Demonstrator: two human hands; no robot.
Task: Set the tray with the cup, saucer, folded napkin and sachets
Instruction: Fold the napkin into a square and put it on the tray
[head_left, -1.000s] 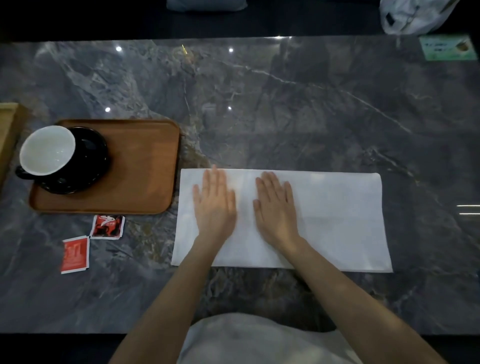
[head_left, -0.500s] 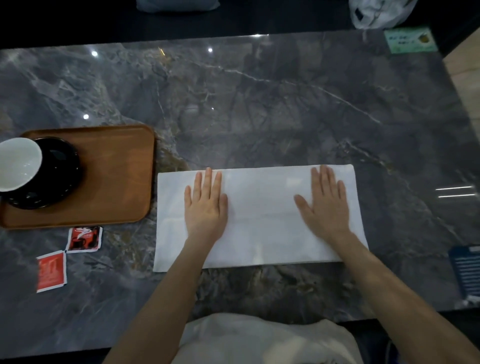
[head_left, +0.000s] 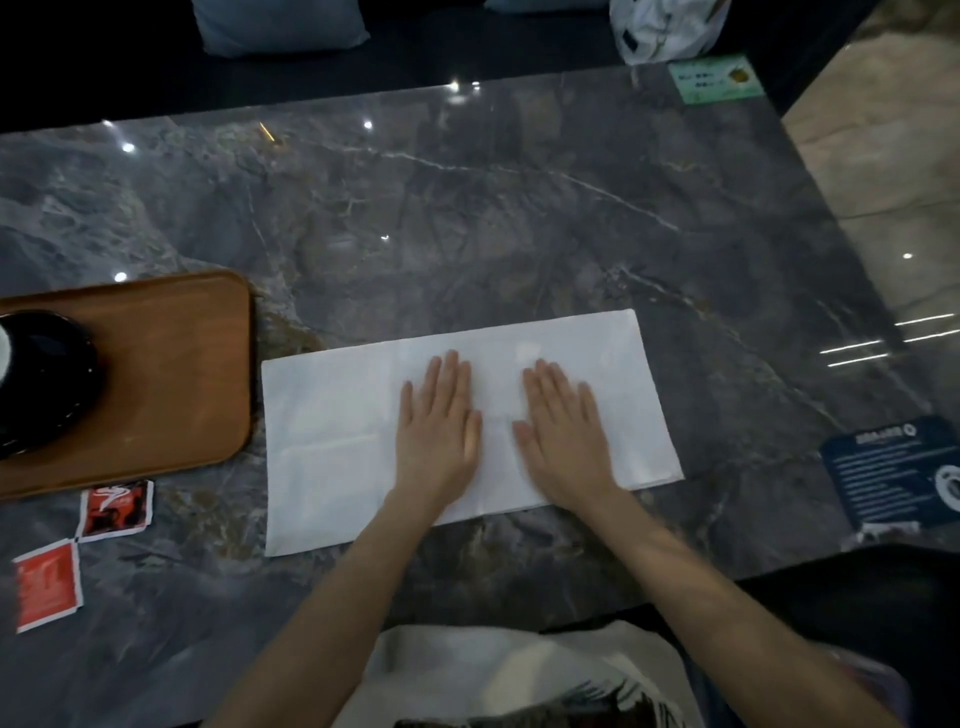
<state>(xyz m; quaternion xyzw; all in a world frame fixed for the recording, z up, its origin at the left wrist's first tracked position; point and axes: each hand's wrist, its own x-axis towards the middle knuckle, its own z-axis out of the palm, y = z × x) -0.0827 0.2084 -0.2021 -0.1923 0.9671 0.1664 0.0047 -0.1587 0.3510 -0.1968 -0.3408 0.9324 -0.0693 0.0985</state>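
A white napkin (head_left: 332, 447), folded into a long rectangle, lies flat on the dark marble table. My left hand (head_left: 439, 431) and my right hand (head_left: 563, 436) press flat on its middle, palms down, fingers together, a small gap between them. To the left stands a wooden tray (head_left: 176, 374) with a black saucer (head_left: 47, 384) on it; the white cup (head_left: 4, 353) on the saucer is mostly cut off by the frame's left edge. Two red sachets lie on the table in front of the tray, one (head_left: 117, 506) darker and one (head_left: 48, 584) orange-red.
A dark blue printed card (head_left: 898, 473) lies at the table's right front corner and a green card (head_left: 714, 80) at the far right corner. A white plastic bag (head_left: 665, 26) and a grey cushion (head_left: 280, 23) sit beyond the far edge.
My right hand slid from the napkin's right end back to the middle, beside my left hand. The view shifted right, so the tray and cup sit further left.
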